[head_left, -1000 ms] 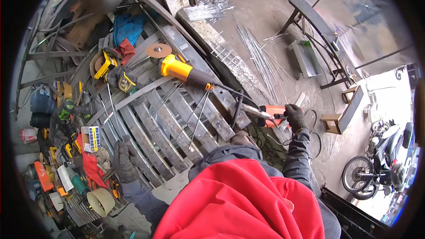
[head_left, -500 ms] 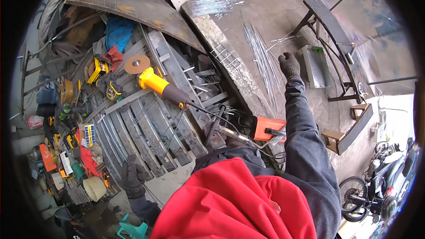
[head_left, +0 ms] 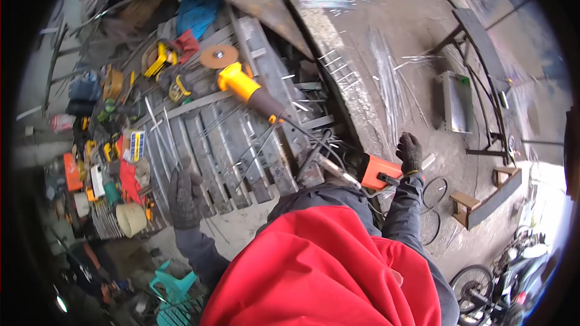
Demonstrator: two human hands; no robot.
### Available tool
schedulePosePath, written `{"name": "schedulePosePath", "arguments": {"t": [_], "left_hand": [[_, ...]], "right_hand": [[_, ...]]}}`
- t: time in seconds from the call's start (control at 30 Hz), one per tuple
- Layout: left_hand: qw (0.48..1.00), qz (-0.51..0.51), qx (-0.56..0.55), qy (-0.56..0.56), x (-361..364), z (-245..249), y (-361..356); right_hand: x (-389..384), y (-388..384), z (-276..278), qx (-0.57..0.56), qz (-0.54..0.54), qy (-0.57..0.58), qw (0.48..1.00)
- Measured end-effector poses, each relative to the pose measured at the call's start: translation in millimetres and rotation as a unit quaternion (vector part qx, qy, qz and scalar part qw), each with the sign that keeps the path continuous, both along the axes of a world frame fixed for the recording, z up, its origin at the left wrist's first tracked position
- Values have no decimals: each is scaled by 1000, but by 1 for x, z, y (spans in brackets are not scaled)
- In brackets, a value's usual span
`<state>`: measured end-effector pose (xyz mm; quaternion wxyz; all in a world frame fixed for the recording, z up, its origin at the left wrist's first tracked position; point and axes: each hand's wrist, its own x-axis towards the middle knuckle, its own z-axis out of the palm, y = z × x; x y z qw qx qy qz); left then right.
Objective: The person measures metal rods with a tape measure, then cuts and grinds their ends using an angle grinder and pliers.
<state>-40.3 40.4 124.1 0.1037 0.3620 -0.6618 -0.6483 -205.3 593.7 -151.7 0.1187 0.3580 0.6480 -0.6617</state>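
Observation:
My left hand [head_left: 185, 196], in a dark knit glove, is at the near edge of the slatted metal bench [head_left: 238, 184]. Its fingers appear closed around thin metal rods [head_left: 171, 136], whose ends show past the hand; the grip itself is partly hidden. My right hand [head_left: 409, 152], also gloved, hangs over the floor with curled fingers and nothing visible in them. Close beside it is an orange machine [head_left: 380, 172] with a black handle. A yellow and black angle grinder [head_left: 251, 93] with a brown disc [head_left: 219, 57] lies on the bench between my hands.
Long thin rods [head_left: 389, 87] lie on the floor beyond a concrete ledge [head_left: 338, 63]. A metal box [head_left: 457, 102] and a dark bench frame [head_left: 486, 60] stand to the right. Tools and a cream bucket [head_left: 130, 220] crowd the left. A motorcycle [head_left: 501, 287] is at lower right.
My right arm has drawn back from its outstretched reach, bringing the hand down near the orange machine. My left hand has moved farther forward over the bench edge. The view has shifted.

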Motion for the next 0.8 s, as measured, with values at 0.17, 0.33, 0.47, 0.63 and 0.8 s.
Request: {"name": "schedulePosePath", "arguments": {"t": [0.17, 0.33, 0.47, 0.63, 0.8], "left_hand": [[974, 72, 100, 192, -4, 45, -4], [911, 108, 125, 377, 20, 62, -28], [816, 229, 186, 498, 45, 42, -39], [813, 213, 99, 533, 77, 43, -45], [817, 212, 35, 534, 89, 63, -57]], "right_hand": [[-33, -75, 73, -8, 65, 124, 990], [-42, -179, 161, -26, 228, 269, 935], [-15, -257, 221, -110, 319, 267, 903], [16, -321, 241, -126, 522, 265, 801], [32, -357, 246, -88, 578, 279, 762]]}}
